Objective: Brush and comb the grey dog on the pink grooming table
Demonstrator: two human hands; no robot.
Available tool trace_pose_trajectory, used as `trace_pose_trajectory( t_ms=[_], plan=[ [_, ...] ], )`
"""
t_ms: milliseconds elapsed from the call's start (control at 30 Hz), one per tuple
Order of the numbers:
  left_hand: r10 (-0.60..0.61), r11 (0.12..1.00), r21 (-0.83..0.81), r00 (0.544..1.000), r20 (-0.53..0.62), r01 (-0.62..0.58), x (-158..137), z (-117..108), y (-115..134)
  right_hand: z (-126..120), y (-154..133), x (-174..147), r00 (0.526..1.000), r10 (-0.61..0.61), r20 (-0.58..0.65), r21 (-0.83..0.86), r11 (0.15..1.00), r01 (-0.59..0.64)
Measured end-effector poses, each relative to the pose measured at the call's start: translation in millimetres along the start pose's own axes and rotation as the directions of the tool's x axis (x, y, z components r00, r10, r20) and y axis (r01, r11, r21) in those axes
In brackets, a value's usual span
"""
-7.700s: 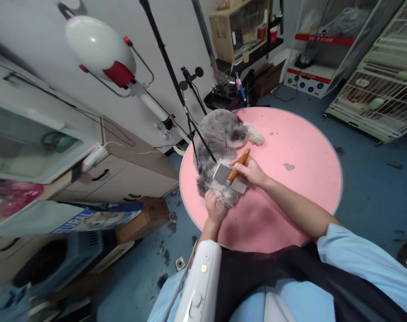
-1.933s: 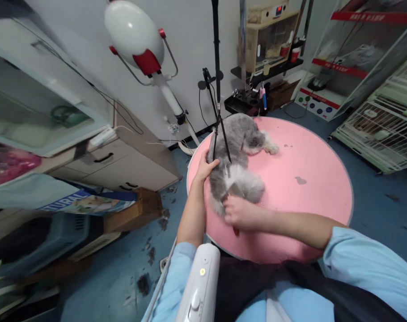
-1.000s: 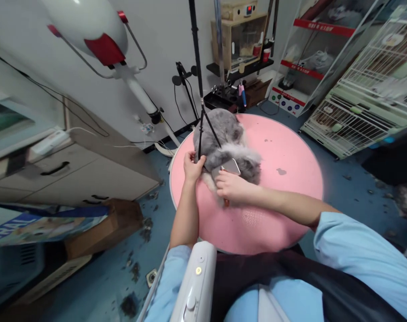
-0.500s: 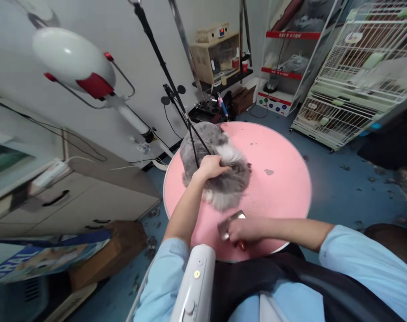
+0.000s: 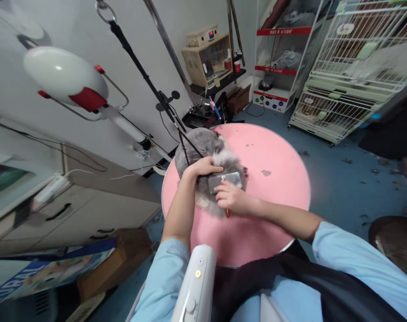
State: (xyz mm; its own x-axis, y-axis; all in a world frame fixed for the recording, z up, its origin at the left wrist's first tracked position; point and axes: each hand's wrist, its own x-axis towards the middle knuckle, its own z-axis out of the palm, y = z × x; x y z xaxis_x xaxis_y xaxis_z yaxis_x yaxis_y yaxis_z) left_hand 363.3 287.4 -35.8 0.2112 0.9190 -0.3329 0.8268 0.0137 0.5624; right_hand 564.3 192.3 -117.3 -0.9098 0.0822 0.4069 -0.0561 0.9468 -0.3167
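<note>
A fluffy grey-and-white animal [image 5: 198, 143] lies on a round pink grooming table [image 5: 277, 179]; its head cannot be made out. My left hand [image 5: 203, 166] is closed on the fur at its side; its fingertips are partly buried. My right hand [image 5: 235, 197] grips a slicker brush [image 5: 233, 180] with a flat metal back and an orange-brown handle. The brush head lies against the fur just below and right of my left hand. Thin black straps [image 5: 182, 134] run down to the animal from above.
A white-and-red dryer head [image 5: 65, 78] on an arm hangs at left. In front of my body stands a pale grey device [image 5: 195, 281]. Cages [image 5: 351, 85] and a shelf rack [image 5: 280, 69] stand at the far right. Tufts of hair [image 5: 304, 153] litter the blue floor.
My right hand has carried the slicker brush from near the table's front edge up and forward onto the animal's fur. My left hand stays on the animal. The view has shifted slightly.
</note>
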Motion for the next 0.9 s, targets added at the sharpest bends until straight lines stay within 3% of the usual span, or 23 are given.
trace_pose_trajectory(
  t_ms=[67,167,233,300,367,467,500,567,633,700,833,900],
  plan=[
    [0.049,0.996,-0.071,0.998,0.036,-0.047,-3.1,-0.9,-1.2,-5.7,1.7,0.6,0.999,0.050,0.020,-0.058,0.997,-0.048],
    [0.110,0.985,-0.139,0.992,0.067,-0.099,-9.8,-1.0,-3.3,-15.2,4.6,0.2,0.995,-0.037,0.088,0.020,0.999,0.035],
    [0.119,0.982,-0.160,0.989,0.083,-0.104,-13.2,0.1,-5.2,-20.7,8.9,2.9,0.997,-0.051,0.057,0.046,0.998,0.048],
    [0.129,0.977,-0.179,0.989,0.070,-0.115,-14.9,3.0,-7.7,-20.2,9.7,6.1,1.000,-0.013,0.021,0.018,1.000,0.012],
    [0.131,0.975,-0.184,0.991,0.021,-0.125,-15.3,7.5,-10.8,-10.8,0.7,5.5,0.998,0.003,0.070,0.020,1.000,-0.004],
    [0.098,0.978,-0.178,0.993,-0.061,-0.107,-14.9,13.4,-14.6,8.1,-23.4,-1.8,0.941,-0.206,0.267,0.245,0.959,0.140],
    [0.092,0.977,-0.184,0.993,-0.068,-0.103,-14.8,14.0,-15.2,11.5,-28.3,-3.6,0.921,-0.275,0.278,0.308,0.933,0.186],
    [0.108,0.969,-0.219,0.993,-0.041,-0.114,-15.4,12.8,-15.5,11.4,-26.8,-3.6,0.934,-0.296,0.200,0.304,0.925,0.228],
    [0.134,0.957,-0.262,0.991,0.010,-0.127,-17.6,10.1,-14.8,7.0,-14.0,-1.2,0.992,-0.123,0.031,0.142,0.983,0.118],
    [0.129,0.952,-0.283,0.991,0.035,-0.114,-21.6,8.3,-13.8,5.5,-3.1,-1.3,0.997,0.007,-0.074,0.030,1.000,-0.005],
    [0.086,0.968,-0.238,0.996,0.028,-0.077,-31.5,9.9,-13.4,14.0,-10.4,-9.0,0.980,-0.176,0.095,0.096,0.981,0.167],
    [0.087,0.969,-0.237,0.995,0.052,-0.072,-35.3,10.6,-14.4,13.3,-14.8,-9.3,0.959,-0.268,0.093,0.159,0.955,0.251]
  ],
)
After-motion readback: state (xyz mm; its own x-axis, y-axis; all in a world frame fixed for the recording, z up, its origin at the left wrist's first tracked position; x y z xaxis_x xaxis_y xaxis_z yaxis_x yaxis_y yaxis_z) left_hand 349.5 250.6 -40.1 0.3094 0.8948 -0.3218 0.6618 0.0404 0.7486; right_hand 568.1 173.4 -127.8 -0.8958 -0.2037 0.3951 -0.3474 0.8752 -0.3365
